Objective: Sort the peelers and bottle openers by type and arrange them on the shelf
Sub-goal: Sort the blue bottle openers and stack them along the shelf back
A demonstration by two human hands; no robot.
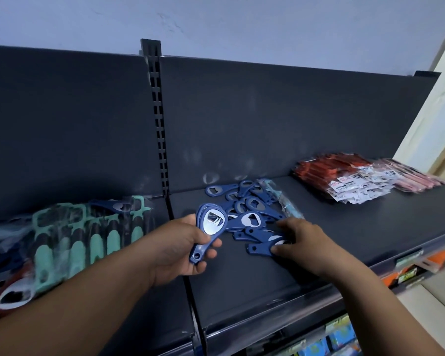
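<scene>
- The left hand (180, 249) grips a stack of blue bottle openers (210, 228) by the handles, fingers curled under and thumb across the top; the heads fan out a little above the grip, so one more opener pushed in crooked could, I judge, slide the stack apart and spill it onto the shelf (344, 235).
- The right hand (299, 240) is curled down over a loose opener (261, 249) at the near edge of the pile of blue openers (244, 204), thumb tip against its handle in what looks like a pinch; the piece lies flat on the shelf and overlaps its neighbours, so the lift may drag a second one along or flick it toward the front lip.
- A teal packet (284, 202) lies against the right side of the pile; a hasty sweep could gather it in with the openers and spoil the sort.
- The teal peelers (88, 227) lean just left of the divider, and the red packets (339, 181) sit well apart to the right; setting the stack down too close to either could blur the groups.
</scene>
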